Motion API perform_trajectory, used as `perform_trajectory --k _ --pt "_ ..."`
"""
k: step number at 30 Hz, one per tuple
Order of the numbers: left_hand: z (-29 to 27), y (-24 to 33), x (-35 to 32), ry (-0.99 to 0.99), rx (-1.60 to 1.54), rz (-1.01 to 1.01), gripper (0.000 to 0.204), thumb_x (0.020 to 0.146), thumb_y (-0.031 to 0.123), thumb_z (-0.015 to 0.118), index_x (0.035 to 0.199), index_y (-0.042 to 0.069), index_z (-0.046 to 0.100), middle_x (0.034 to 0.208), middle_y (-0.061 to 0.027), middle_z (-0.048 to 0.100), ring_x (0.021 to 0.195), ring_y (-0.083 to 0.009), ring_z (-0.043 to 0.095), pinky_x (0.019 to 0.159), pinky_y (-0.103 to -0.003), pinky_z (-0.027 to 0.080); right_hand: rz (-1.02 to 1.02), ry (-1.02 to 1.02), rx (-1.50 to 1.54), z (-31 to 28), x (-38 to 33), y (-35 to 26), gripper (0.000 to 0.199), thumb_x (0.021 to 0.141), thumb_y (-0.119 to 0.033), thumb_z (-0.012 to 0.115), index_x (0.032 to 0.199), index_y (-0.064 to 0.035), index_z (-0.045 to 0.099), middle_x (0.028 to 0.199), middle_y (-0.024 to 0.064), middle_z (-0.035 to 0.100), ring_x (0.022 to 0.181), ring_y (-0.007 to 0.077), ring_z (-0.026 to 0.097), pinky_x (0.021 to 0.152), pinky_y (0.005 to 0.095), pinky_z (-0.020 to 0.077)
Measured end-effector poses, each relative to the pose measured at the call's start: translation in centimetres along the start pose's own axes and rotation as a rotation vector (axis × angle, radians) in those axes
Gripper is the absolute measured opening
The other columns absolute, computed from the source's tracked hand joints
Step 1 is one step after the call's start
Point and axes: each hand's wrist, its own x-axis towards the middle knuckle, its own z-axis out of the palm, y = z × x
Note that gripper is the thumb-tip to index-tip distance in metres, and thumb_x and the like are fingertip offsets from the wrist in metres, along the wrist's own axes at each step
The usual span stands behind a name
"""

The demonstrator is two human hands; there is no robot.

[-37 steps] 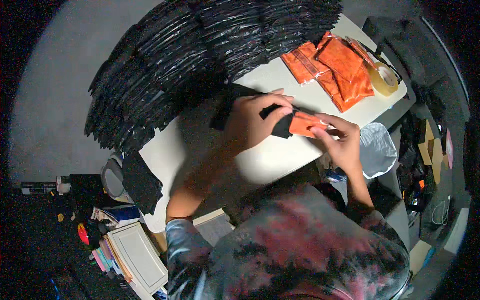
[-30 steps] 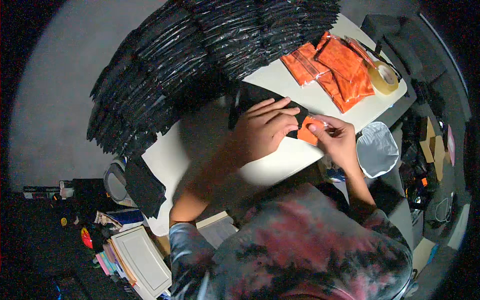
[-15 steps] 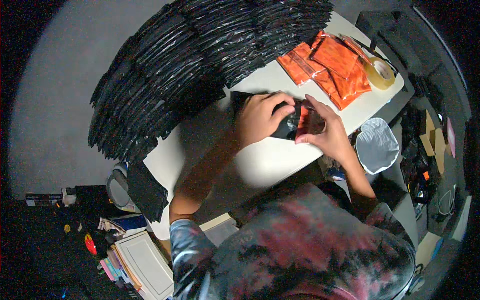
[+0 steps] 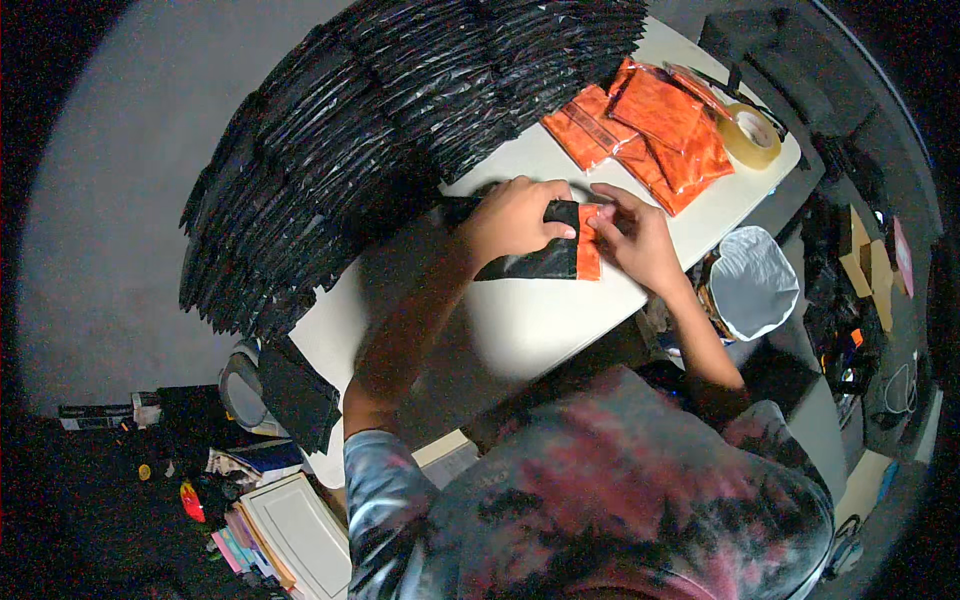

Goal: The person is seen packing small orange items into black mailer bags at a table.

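Note:
A black plastic pouch (image 4: pixel 535 262) lies flat on the white table (image 4: pixel 560 320), and an orange packet (image 4: pixel 588 250) sticks out of its right end. My left hand (image 4: pixel 515 215) presses down on the pouch, fingers over its top edge. My right hand (image 4: pixel 635 235) pinches the orange packet at the pouch's mouth. Both hands meet over the middle of the table.
A big fan of overlapping black pouches (image 4: pixel 400 120) covers the table's far left. A pile of orange packets (image 4: pixel 650 125) and a roll of tape (image 4: pixel 750 135) lie far right. A white-lined bin (image 4: pixel 750 282) stands at the right; books and clutter (image 4: pixel 270 510) on the floor at left.
The orange packet has gone deeper into the black pouch, with less of it showing. Both hands have closed in over the pouch, which now lies flatter on the table.

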Motion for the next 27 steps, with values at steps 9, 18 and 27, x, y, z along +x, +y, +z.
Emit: perform_trajectory --k 9,18,27 --pt "-2.4 1.5 -0.6 0.243 -0.486 -0.043 0.055 0.071 0.011 0.092 0.120 0.003 0.069 0.105 -0.0154 0.077 0.095 -0.0209 0.076 0.086 -0.036 0.059 -0.153 0.038 -0.029 -0.8 2.6 -6.2 0.049 0.086 -0.011 0.082 0.131 -0.0018 0.067 0.078 0.0045 0.070 0.070 0.0109 0.063 0.068 0.0289 0.0519" --pt "-3.9 0.6 -2.8 0.337 -0.230 -0.058 0.041 0.077 0.025 0.092 0.107 0.002 0.078 0.092 -0.0161 0.078 0.083 -0.0223 0.076 0.080 -0.034 0.057 -0.399 -0.014 -0.237 -1.2 3.7 -10.0 0.038 0.092 -0.018 0.076 0.126 -0.0044 0.071 0.093 0.0116 0.074 0.081 0.0221 0.069 0.073 0.0352 0.0537" --pt "-3.9 1.8 -3.6 0.450 -0.461 -0.125 0.040 0.075 0.027 0.092 0.101 0.001 0.077 0.089 -0.0179 0.077 0.079 -0.0226 0.075 0.075 -0.037 0.057 -0.642 -0.061 -0.386 -0.5 4.9 -12.1 0.024 0.096 -0.014 0.069 0.118 -0.0040 0.070 0.104 0.0166 0.074 0.088 0.0317 0.073 0.079 0.0416 0.0570"
